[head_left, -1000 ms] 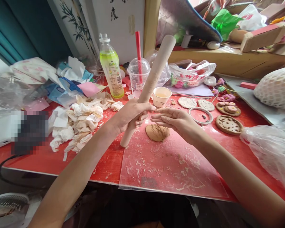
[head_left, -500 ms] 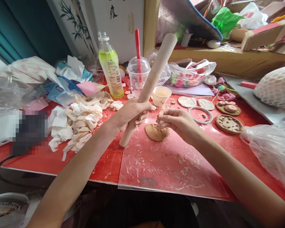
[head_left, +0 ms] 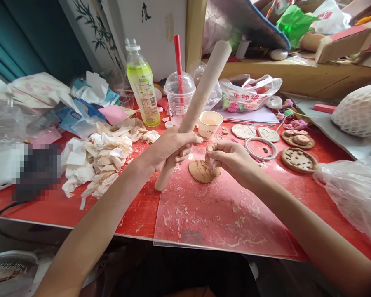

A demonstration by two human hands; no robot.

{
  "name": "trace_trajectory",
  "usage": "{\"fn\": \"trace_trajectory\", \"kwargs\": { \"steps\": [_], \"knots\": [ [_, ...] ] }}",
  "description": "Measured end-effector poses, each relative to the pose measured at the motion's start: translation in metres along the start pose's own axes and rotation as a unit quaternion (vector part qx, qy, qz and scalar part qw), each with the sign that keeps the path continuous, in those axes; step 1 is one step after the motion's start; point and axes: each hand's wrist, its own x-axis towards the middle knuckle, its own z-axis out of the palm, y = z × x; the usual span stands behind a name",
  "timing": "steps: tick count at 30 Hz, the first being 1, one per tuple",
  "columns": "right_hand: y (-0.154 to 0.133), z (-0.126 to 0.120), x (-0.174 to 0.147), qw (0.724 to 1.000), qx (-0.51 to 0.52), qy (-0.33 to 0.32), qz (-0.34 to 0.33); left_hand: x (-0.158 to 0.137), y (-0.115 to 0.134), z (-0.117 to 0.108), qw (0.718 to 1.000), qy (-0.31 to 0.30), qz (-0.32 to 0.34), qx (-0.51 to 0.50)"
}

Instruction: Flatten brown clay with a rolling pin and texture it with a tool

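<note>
My left hand (head_left: 173, 149) is wrapped round a pale, clay-dusted rolling pin (head_left: 204, 90), which slants with its upper end to the right. Its lower end hangs by the left edge of a clear plastic sheet (head_left: 210, 218). My right hand (head_left: 227, 160) is in a pinch above the right side of a flattened brown piece of clay (head_left: 200, 171) lying on the sheet. Whatever its fingertips hold, if anything, is too small to make out. Just behind the hands stands a paper cup (head_left: 209, 126) of cloudy liquid.
Crumpled tissues (head_left: 102, 156) lie to the left. A green drink bottle (head_left: 142, 88) and a plastic cup (head_left: 179, 95) with a red straw stand behind. To the right are a ring (head_left: 261, 148), clay discs (head_left: 298, 161) and a plastic bag (head_left: 355, 198). Clay scraps litter the sheet.
My right hand's fingers have shifted slightly over the clay. The left hand keeps its hold on the rolling pin, and the camera view has moved a little.
</note>
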Motion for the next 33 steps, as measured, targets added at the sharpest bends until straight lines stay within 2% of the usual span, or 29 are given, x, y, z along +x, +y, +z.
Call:
{"fn": "trace_trajectory", "kwargs": {
  "steps": [10,18,25,30,33],
  "knots": [
    [-0.0012,0.0023,0.0008,1.000,0.021,-0.009,0.010,-0.0006,0.0017,0.0018,1.000,0.008,0.006,-0.001],
    [0.0025,0.0002,0.0028,0.999,-0.019,0.030,0.019,0.0000,0.0012,0.0014,1.000,0.012,0.001,0.004],
    [0.0056,-0.0001,0.0054,0.997,0.014,0.072,0.012,-0.0004,0.0010,0.0026,1.000,0.007,0.021,-0.005],
    [0.0036,-0.0021,0.0045,0.993,-0.055,0.096,-0.039,-0.0006,0.0012,0.0017,1.000,0.000,0.019,0.004],
    [0.0008,-0.0045,0.0030,0.990,-0.105,0.097,-0.017,-0.0006,0.0014,0.0013,1.000,-0.003,0.022,0.005]
  ]
}}
